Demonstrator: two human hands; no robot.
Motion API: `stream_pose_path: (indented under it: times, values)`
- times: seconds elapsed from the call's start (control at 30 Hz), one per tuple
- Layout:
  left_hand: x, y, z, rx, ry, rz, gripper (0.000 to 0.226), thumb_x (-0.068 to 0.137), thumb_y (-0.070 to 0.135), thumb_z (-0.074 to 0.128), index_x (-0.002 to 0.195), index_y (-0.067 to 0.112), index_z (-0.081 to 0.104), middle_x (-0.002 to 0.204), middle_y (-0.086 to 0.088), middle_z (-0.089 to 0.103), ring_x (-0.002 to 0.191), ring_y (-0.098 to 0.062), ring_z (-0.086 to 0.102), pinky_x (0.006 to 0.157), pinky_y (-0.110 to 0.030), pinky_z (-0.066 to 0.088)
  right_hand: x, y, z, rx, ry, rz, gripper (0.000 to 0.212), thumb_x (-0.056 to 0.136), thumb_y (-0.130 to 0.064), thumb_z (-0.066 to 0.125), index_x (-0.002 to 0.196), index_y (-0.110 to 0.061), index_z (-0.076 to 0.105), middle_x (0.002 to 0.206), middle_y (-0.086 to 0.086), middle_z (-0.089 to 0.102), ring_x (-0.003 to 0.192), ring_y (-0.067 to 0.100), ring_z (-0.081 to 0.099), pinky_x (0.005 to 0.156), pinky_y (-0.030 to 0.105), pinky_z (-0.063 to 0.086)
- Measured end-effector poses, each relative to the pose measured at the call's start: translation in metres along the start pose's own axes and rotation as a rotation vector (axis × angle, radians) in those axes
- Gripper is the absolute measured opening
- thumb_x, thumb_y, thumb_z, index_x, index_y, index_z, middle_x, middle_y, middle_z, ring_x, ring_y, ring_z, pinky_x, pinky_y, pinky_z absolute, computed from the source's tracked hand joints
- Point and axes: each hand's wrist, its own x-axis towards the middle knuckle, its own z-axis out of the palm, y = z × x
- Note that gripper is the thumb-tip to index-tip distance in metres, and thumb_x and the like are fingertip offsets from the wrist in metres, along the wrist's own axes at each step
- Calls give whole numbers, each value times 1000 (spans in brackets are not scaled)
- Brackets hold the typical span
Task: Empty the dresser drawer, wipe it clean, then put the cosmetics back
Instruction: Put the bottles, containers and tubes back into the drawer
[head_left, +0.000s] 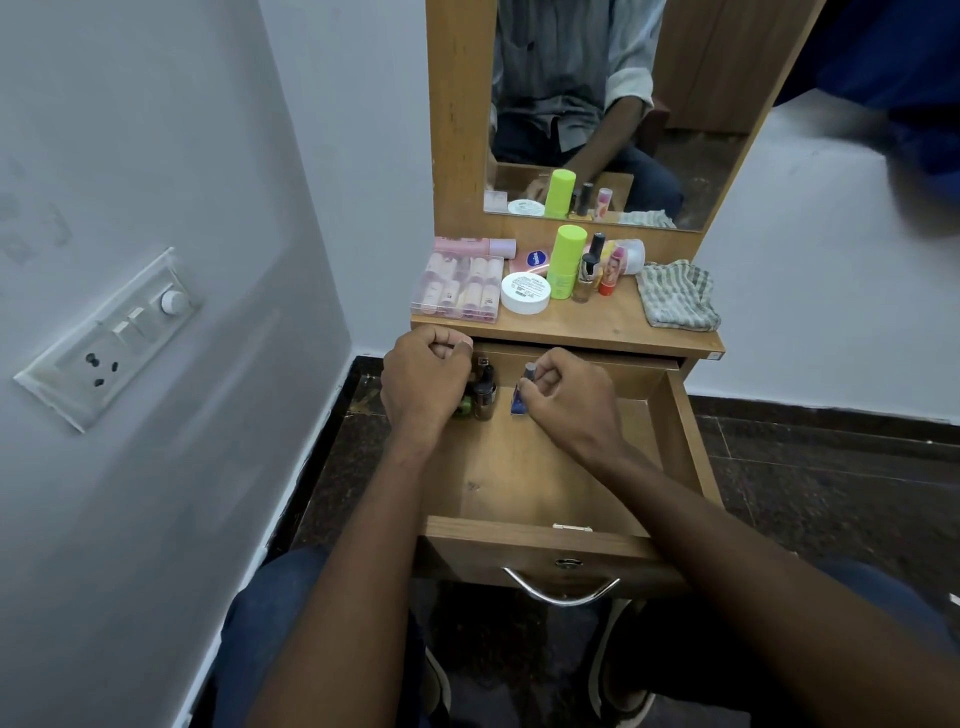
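The drawer (675, 441) stands pulled wide open, light wood inside with a curved metal handle (563, 590) on its front, and most of its floor bare; up at the drawer's 11 o'clock corner a small cluster of dark bottles (483, 395) stands upright with something green low beside them; the left hand (423, 379) hangs right over that cluster, fingers curled into a fist, thumb tucked against the forefinger (whether it grips anything underneath I cannot tell); the right hand (563, 397), at the drawer's 12 o'clock, pinches a small blue bottle (520, 402) by its grey cap, base on or just above the drawer floor; on the dresser top (613, 325) the rest waits: a clear box of pink tubes (460, 286) at 9 o'clock, a white round tub (525, 292) with tiny print too small to read, a lime-green bottle (566, 262), a blue-lidded tin (535, 260) with unreadable white lettering, a red tube (612, 273) showing a printed face, and a striped cloth (678, 293) folded at 3 o'clock.
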Motion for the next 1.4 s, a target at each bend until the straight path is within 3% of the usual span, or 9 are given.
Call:
stream_pose_path:
  times: [0.43,0.6,0.8,1.17,1.4]
  values:
    - [3,-1,-1,15,5,-39,9,92,31,71,90,30,79,76,14,75,77,-4,72,77,-34,62,-6,-10,21,-51,-141,51,9,74,-33,72,77,-27,65,66,-13,69,65,5,67,66,40,62]
    - [3,-2,-2,29,-10,-50,10,93,31,71,89,30,80,78,14,75,79,-5,72,78,-33,61,-11,-16,21,-42,-164,47,11,76,-27,77,77,-26,66,66,-11,70,64,5,68,69,38,63]
    - [6,-4,-7,46,28,-83,11,91,30,71,82,33,78,70,18,69,70,2,64,62,-21,44,-14,-23,25,-32,-163,39,10,81,-24,77,80,-24,67,66,-10,70,65,6,67,69,35,62]
    - [6,-6,-1,68,-11,-47,13,96,33,70,95,30,82,83,17,74,80,-3,68,73,-26,56,-15,-23,31,-7,-136,7,12,85,-21,77,83,-24,65,67,-9,68,63,5,66,64,34,61]
    - [7,-8,-3,74,-2,-68,12,93,31,70,84,34,78,76,18,72,76,-1,67,71,-25,53,-16,-16,25,10,-225,6,21,77,-8,74,90,-22,66,75,-7,69,72,11,67,70,42,63]
